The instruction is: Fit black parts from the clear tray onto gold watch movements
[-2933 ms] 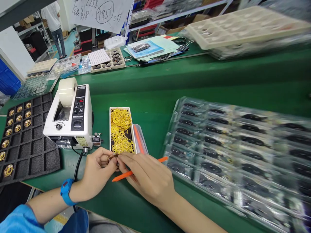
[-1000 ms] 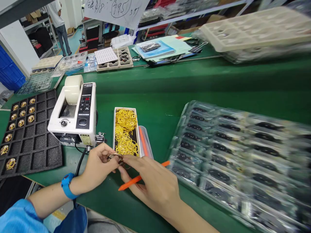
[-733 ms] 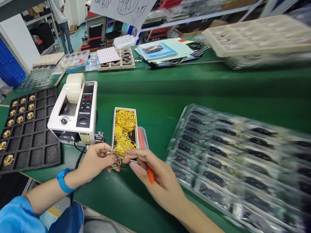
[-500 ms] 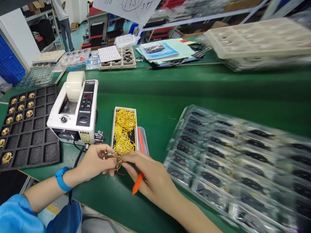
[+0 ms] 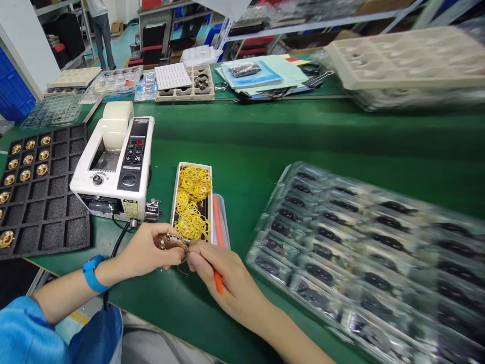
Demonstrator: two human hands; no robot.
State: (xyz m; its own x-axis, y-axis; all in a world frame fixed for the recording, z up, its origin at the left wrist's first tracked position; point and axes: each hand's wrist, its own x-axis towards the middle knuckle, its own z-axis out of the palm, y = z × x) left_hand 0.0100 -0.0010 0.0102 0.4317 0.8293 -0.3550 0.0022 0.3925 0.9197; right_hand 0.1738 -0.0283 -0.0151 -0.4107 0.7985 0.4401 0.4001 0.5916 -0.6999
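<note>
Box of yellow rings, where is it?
In the head view, the box of yellow rings sits left of centre on the bench, right of the tape dispenser, just beyond the left hand and right hand.

Green desk [image 5: 242, 124] across the foreground, soft sheen on top. Blue-green floor [image 5: 131, 39] beyond. White panel [image 5: 25, 35] at left, blue crate [image 5: 13, 91] below it. Metal shelf [image 5: 56, 6] behind; long loaded rack [image 5: 314, 25] at back, pale-edged.

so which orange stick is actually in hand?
The lower orange stick, held in the right hand; the other orange stick lies beside the white box of yellow rings.
</note>
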